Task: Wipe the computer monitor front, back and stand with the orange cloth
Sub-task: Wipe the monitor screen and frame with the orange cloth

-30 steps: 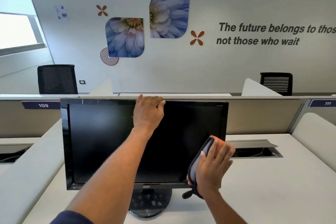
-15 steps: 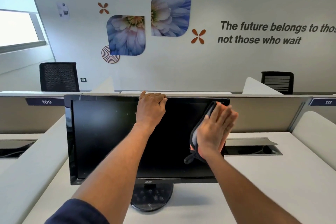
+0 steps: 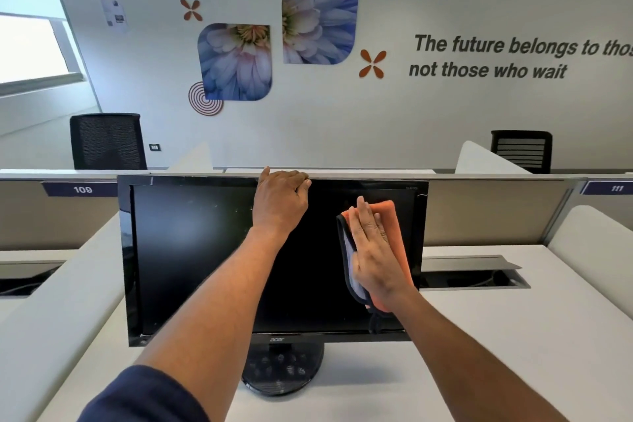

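The left hand (image 3: 281, 202) reaches up, its fingers curled over the top edge of the 1 Acer monitor (image 3: 205, 250), gripping it. The right hand (image 3: 373, 250) lies flat with straight fingers, pressing the 1 orange cloth (image 3: 394, 226) against the screen's right side. 1 round stand (image 3: 284, 370) sits on the white desk (image 3: 513, 336). 2 black office chairs (image 3: 108, 140) stand beyond the partition.

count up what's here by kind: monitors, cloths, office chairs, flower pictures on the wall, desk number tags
monitor: 1
orange cloth: 1
office chairs: 2
flower pictures: 2
desk number tags: 2
total: 8
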Action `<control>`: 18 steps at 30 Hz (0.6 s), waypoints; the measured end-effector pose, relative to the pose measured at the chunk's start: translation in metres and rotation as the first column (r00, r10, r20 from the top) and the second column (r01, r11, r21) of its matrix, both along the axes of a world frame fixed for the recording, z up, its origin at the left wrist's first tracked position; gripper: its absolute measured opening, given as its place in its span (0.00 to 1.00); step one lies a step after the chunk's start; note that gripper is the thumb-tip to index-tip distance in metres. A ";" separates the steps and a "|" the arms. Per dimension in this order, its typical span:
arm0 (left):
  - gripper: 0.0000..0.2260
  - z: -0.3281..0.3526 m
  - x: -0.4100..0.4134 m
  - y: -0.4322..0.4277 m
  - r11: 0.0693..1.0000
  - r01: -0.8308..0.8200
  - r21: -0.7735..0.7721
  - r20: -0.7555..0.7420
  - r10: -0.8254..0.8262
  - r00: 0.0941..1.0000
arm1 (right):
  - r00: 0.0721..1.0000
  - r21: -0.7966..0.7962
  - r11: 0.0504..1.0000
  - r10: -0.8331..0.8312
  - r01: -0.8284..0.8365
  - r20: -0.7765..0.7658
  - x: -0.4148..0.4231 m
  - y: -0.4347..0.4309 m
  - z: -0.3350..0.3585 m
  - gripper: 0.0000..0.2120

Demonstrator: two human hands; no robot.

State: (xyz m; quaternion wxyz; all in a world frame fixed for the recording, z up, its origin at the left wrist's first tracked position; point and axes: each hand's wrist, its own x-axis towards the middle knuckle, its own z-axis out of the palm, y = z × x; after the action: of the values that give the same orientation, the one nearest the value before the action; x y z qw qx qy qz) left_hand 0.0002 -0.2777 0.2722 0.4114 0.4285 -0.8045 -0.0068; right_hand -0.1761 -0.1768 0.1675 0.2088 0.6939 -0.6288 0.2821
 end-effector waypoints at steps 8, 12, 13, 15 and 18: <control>0.14 -0.001 0.002 0.000 1.000 -0.001 0.009 -0.005 0.001 1.000 | 0.961 -0.126 0.957 -0.272 0.263 -0.060 -0.007 0.006 -0.024 0.31; 0.14 -0.001 -0.001 0.002 1.000 -0.005 0.017 0.008 0.005 1.000 | 0.949 -0.018 0.950 -0.313 0.313 -0.031 0.004 0.010 -0.031 0.36; 0.14 -0.001 -0.001 0.001 1.000 -0.008 0.019 0.007 0.008 1.000 | 0.952 0.007 0.954 -0.300 0.301 -0.056 0.006 0.011 -0.033 0.38; 0.14 -0.001 -0.001 -0.001 1.000 -0.014 0.024 0.004 0.014 1.000 | 0.965 0.039 0.971 -0.230 0.236 -0.127 0.011 0.014 -0.041 0.36; 0.14 -0.001 -0.002 -0.002 1.000 -0.018 0.026 0.015 0.018 1.000 | 0.973 0.059 0.993 -0.090 0.105 -0.212 0.018 0.022 -0.064 0.31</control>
State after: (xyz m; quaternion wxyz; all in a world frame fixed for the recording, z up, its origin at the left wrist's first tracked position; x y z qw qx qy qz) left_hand -0.0018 -0.2801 0.2711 0.4000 0.4409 -0.8034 -0.0105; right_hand -0.1581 -0.1552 0.1032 0.2627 0.6949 -0.6461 0.1750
